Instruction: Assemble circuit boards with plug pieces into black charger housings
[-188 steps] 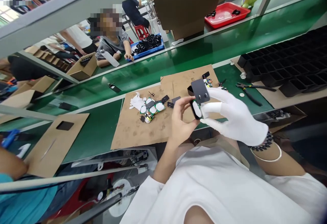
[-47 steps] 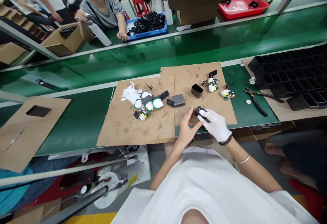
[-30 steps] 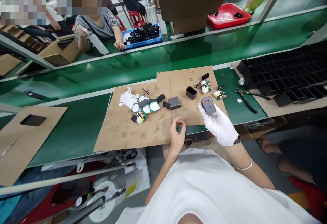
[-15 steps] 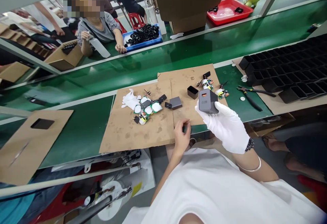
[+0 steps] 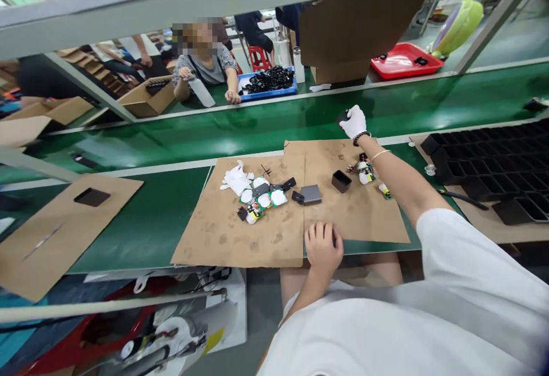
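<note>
My right hand (image 5: 355, 122), in a white glove, reaches out over the green belt (image 5: 206, 134). Its fingers are closed on a dark power charger (image 5: 343, 117), mostly hidden by the glove. My bare left hand (image 5: 323, 246) rests at the front edge of the cardboard sheet (image 5: 223, 244), fingers apart and slightly bent, with nothing in it. Ahead of it lie a grey charger housing (image 5: 311, 194) and a small black plug piece (image 5: 297, 198). An open black case (image 5: 341, 181) stands farther right. Circuit boards (image 5: 262, 196) with white round parts lie to the left.
A crumpled white glove (image 5: 237, 178) lies on the cardboard. Rows of black cases (image 5: 484, 153) fill the right side, beside partly hidden pliers (image 5: 465, 199). Across the belt, a person (image 5: 206, 64) sits near a blue tray (image 5: 268, 91) of black parts. A red tray (image 5: 405, 63) stands farther right.
My right hand has carried the charger from in front of my body out over the belt. My left hand has its fingers more spread on the cardboard edge. The view has shifted.
</note>
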